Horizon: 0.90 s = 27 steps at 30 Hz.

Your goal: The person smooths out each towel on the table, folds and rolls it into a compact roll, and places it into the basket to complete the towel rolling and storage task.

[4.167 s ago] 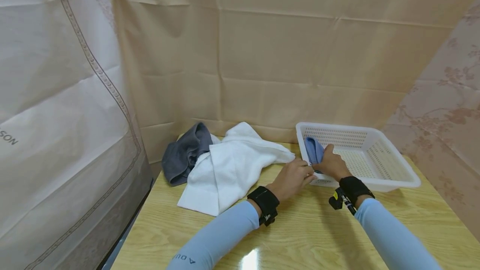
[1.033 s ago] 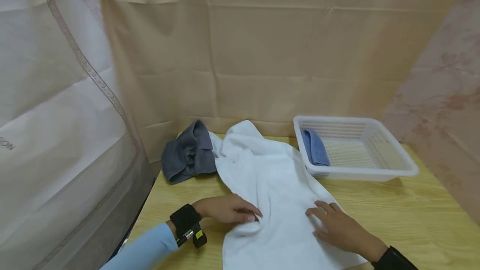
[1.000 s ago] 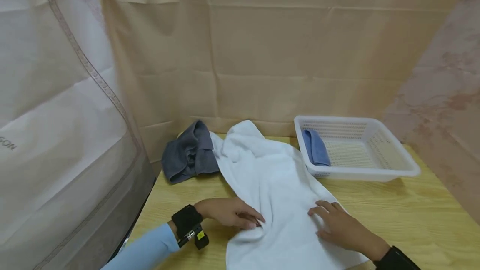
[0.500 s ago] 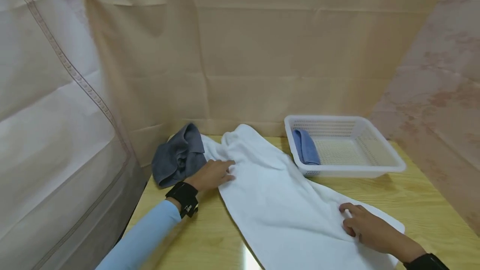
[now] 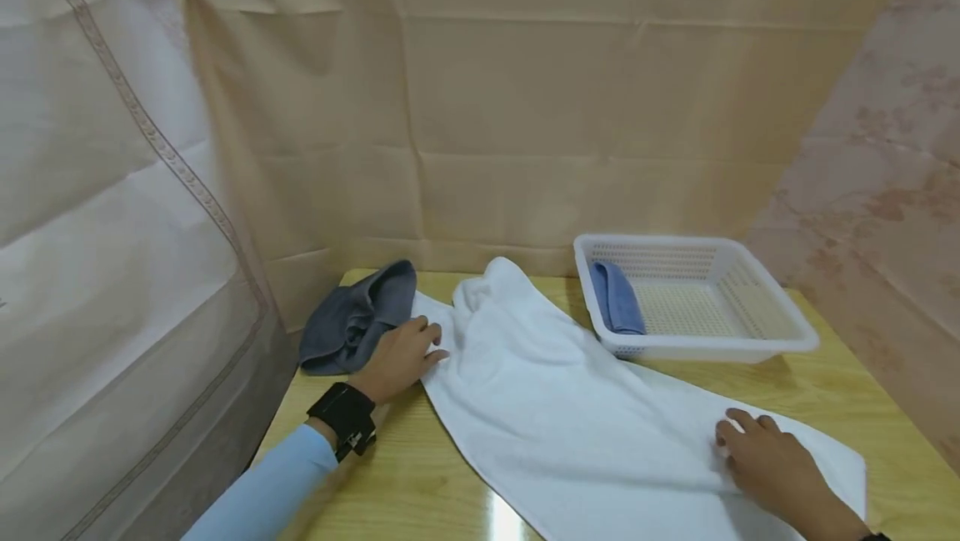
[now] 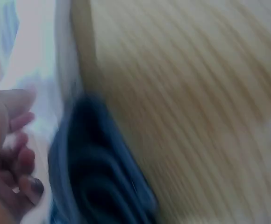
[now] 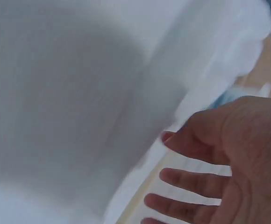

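A white towel (image 5: 555, 408) lies spread over the table, its upper end bunched and its right corner reaching far right. My left hand (image 5: 397, 359) is over its upper left edge, close beside a crumpled dark grey towel (image 5: 352, 324); thumb and fingers are loosely bent and apart. The left wrist view shows that hand (image 6: 9, 154) blurred, with the grey towel (image 6: 98, 163) next to it. My right hand (image 5: 776, 466) rests over the right part of the white towel. In the right wrist view its fingers (image 7: 182, 207) are spread and relaxed, nothing between them.
A white perforated plastic basket (image 5: 697, 347) stands at the back right, with a folded blue cloth (image 5: 618, 299) along its left side. The wooden table (image 5: 420, 458) backs onto a beige hanging sheet (image 5: 525, 91). Pale sheeting (image 5: 112, 274) hangs at the left.
The blue cloth was let go in the basket. The white towel was drawn forward, then spread sideways. My left hand went up and left; my right hand moved right.
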Tool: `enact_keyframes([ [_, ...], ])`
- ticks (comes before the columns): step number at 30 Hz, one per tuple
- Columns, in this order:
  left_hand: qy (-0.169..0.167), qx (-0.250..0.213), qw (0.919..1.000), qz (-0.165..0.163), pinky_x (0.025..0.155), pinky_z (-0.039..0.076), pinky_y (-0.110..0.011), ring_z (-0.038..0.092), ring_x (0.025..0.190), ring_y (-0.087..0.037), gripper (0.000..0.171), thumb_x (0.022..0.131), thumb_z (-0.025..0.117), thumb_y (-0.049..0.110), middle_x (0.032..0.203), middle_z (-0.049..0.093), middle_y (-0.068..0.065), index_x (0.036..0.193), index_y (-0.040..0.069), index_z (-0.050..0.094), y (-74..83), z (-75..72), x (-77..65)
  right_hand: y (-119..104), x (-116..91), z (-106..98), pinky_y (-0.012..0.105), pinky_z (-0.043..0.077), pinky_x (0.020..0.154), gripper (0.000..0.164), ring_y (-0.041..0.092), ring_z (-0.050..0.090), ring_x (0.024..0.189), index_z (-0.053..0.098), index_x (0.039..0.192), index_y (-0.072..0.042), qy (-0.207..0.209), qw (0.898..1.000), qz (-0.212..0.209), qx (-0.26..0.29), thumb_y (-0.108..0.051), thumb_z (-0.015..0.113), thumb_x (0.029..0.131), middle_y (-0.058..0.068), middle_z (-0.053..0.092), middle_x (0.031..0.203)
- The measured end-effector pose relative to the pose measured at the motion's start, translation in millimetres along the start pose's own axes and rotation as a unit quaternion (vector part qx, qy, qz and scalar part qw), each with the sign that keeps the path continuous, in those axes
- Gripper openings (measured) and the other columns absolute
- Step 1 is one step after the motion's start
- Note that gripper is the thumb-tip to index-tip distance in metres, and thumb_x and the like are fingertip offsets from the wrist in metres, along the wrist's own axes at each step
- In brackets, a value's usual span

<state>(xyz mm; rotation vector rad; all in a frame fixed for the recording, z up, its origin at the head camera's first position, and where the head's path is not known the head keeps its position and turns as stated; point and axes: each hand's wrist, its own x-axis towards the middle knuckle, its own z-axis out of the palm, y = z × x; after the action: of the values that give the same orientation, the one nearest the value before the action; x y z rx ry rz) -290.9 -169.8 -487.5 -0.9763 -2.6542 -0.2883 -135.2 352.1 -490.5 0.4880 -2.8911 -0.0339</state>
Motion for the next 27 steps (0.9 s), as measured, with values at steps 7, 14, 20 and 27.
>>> enact_keyframes([
  [7,-0.045,0.046,0.9954,-0.071,0.066,0.044,-0.038,0.044,0.084,-0.026,0.083,0.079,0.076,0.069,0.101,0.048,-0.015,0.132,0.006,0.066,-34.0,-6.5,-19.5,-128.6,56.5,-15.3,0.037,0.054,0.071,0.036,0.019,0.061,0.097,0.067,0.118,-0.016,0.032,0.986,-0.078,0.144,-0.031,0.081,0.089,0.000,0.063,0.111],
  [14,-0.036,0.042,0.9973,-0.047,0.077,0.046,-0.053,0.047,0.103,-0.039,0.070,0.083,0.068,0.072,0.118,0.049,-0.023,0.120,0.013,0.069,-40.4,6.3,-24.1,-196.4,101.4,4.9,0.043,0.049,0.090,0.085,0.024,0.051,0.115,0.036,0.158,-0.013,-0.137,0.955,-0.195,0.177,-0.035,0.080,0.089,0.005,0.054,0.139],
  [20,0.003,-0.021,0.9969,-0.076,0.085,0.048,-0.051,0.050,0.104,-0.037,0.061,0.098,0.066,0.050,0.118,0.052,-0.023,0.132,0.000,0.063,-38.2,9.4,-20.9,-186.2,79.9,12.6,0.020,0.039,0.077,0.071,0.005,0.046,0.097,0.059,0.141,-0.026,-0.141,0.914,-0.314,0.213,0.004,0.076,0.079,-0.011,0.058,0.121],
  [27,-0.062,-0.063,0.9958,-0.024,0.102,0.039,-0.063,0.044,0.133,-0.042,0.082,0.090,0.072,0.059,0.148,0.048,-0.020,0.149,0.007,0.052,-29.4,5.2,-11.1,-173.0,47.6,10.8,0.004,0.023,0.075,0.014,-0.007,0.037,0.087,0.074,0.112,-0.030,-0.056,0.853,-0.470,0.220,-0.030,0.069,0.099,-0.011,0.057,0.103],
])
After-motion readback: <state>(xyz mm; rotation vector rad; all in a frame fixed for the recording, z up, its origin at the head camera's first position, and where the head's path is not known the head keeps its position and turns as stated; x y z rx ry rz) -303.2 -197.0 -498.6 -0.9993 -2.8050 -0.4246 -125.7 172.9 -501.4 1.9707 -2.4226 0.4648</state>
